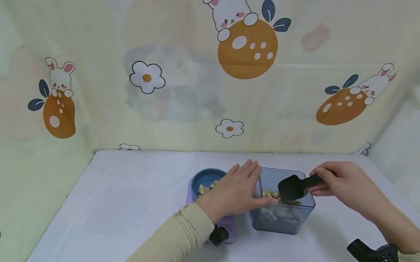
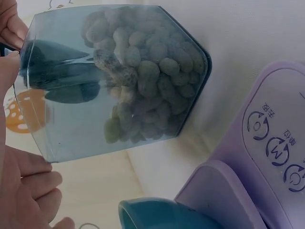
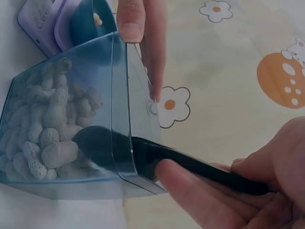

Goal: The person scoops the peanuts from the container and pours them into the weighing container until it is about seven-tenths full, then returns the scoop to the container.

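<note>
At the bottom edge of the head view, nearest the viewer, are a left sleeve (image 1: 161,250), the small black camera (image 1: 384,256) on the right wrist and a bit of the right sleeve. Farther up are the two hands. The right hand (image 1: 344,182), at right of the frame, grips the scoop (image 1: 291,188) by its handle, with the fingers curled round it. The left hand (image 1: 237,189), near the middle, has its fingers straight and spread; it rests on the left rim of the box (image 1: 272,175), thumb over the near side. The box stands right of centre, clear and blue-tinted, with peanuts (image 3: 57,114) in its lower part. The scoop's blade dips inside; no nuts show on the face turned to the head view, and whether it touches the pile is hard to tell. Left of the box, partly behind the left forearm, the purple scale (image 1: 229,224) carries the blue bowl (image 1: 207,176), where some nuts lie. The work looks partway along: some nuts are in the bowl, while a good heap remains in the box; how full the bowl is stays hidden, and no reading can be seen on the scale. Beyond, the white counter (image 1: 124,202) runs back to a curtain (image 1: 170,31) printed with rabbits and flowers.
</note>
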